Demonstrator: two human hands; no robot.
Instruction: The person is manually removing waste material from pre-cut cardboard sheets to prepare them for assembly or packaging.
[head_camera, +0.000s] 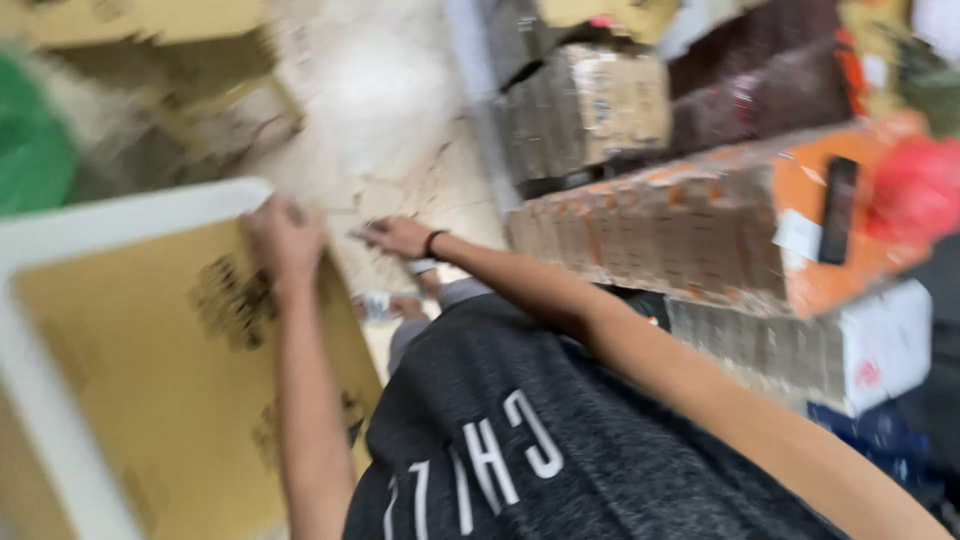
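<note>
In the blurred head view, the left hand (282, 235) grips the top edge of a flat brown cardboard sheet (150, 370), which spreads below and left of it. The right hand (398, 237), just beside it, reaches toward the pale floor (385, 110); I cannot tell whether its fingers hold anything. Orange boxes (700, 230) are stacked to its right.

A pale, cracked and stained stone floor (385, 120) is seen through the middle of the blurred view. To the right, stacked cardboard cartons are recorded: a long orange-and-brown carton (720, 225), a white carton (860, 345) beneath it, and a brown taped carton (590, 105) behind. Dark brown boxes (770, 70) are noted at upper right. A green rounded mass (30, 140) is seen at the left edge, beside open tan cardboard flaps (200, 90). Lighting is even and diffuse.
</note>
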